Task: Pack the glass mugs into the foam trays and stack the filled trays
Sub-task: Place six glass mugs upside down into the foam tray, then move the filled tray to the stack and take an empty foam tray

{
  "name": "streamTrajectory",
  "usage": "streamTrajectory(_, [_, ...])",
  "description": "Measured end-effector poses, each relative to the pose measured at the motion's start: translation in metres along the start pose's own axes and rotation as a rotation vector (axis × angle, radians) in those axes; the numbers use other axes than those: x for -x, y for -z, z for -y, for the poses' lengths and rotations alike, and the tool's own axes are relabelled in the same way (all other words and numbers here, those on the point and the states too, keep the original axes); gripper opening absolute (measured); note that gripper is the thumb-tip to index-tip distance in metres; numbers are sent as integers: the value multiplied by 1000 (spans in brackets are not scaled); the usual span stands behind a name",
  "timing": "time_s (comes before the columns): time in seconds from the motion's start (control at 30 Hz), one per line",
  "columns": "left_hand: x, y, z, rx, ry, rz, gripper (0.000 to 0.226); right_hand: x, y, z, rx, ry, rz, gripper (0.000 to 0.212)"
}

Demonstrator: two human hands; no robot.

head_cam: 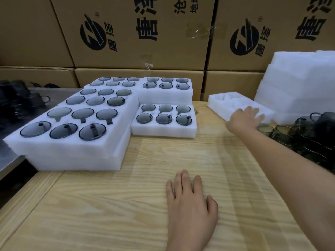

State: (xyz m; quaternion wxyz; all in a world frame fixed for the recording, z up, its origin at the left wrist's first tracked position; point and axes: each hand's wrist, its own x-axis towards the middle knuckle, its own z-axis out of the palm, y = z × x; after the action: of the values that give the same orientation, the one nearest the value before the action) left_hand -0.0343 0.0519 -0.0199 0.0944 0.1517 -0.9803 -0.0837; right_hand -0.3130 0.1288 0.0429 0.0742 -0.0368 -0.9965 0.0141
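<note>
Resting spread and nearly straight, the fingers point(253, 111) of my right hand point(243, 120) lie on top of the near end of the empty foam tray point(222, 102). They are a little blurred but not curled round it, while my left hand point(190, 201) lies flat on the wooden table point(117, 205), fingers straight and close together, holding nothing. Loose glass mugs point(299, 136) cluster just right of my right wrist, in front of a pile of spare foam point(299, 78), and the filled trays sit to the left: one six-mug tray point(164, 130) near the table's middle, and a taller stack point(72, 153) at its left edge.
</note>
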Motion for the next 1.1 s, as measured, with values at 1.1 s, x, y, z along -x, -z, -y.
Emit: streamTrajectory(1.1, [37,28,56,1878,425,-203,20,311,2,-163,-958,430,-294,24])
